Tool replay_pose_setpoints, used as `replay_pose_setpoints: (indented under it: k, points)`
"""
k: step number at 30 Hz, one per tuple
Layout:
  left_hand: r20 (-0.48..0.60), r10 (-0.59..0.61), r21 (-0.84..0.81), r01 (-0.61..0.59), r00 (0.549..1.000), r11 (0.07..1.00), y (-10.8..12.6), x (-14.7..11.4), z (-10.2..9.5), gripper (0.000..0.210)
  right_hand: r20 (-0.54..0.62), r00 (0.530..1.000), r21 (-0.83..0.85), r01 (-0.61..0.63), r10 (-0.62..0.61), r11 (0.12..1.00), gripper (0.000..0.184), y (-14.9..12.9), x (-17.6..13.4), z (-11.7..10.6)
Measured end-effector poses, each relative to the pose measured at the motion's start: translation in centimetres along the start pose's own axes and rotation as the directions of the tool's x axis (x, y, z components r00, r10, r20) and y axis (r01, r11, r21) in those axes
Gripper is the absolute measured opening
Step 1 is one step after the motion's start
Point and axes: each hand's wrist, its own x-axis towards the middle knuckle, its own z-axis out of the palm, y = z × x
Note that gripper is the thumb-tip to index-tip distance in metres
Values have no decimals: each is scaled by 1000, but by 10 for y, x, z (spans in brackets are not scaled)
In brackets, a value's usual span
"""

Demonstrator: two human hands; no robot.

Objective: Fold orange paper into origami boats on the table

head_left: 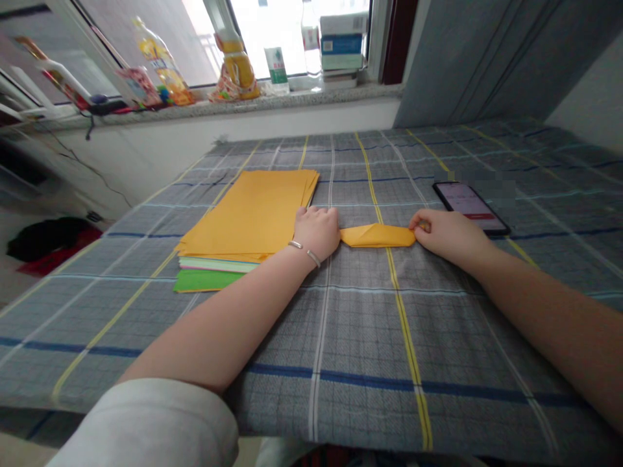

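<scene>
One smartphone (470, 205) and one paper stack (250, 214) flank one narrow, creased orange paper strip (377, 237); the left hand (317, 228) grips one end, the right hand (446, 235) pinches the other.

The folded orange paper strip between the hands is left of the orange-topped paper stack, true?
Not left: the folded orange paper strip between the left hand and right hand is right of the orange-topped paper stack, as the head view shows.
</scene>
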Motion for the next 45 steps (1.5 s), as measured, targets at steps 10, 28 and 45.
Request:
replay_pose_setpoints:
  k: [10, 28, 45]
  points:
    - [-40, 310, -250, -310, 950, 917, 28, -4, 4, 37, -206, 872, 169, 479, -444, 862, 27, -10, -1, 17]
    - [246, 316, -221, -265, 916, 939, 36, -1, 9, 60, 42, 867, 96, 492, -497, 865, 60, -16, 10, 34]
    - [147, 408, -341, -341, 901, 876, 28, -7, 1, 78, -30, 747, -4, 664, -664, 748, 67, -8, -1, 12]
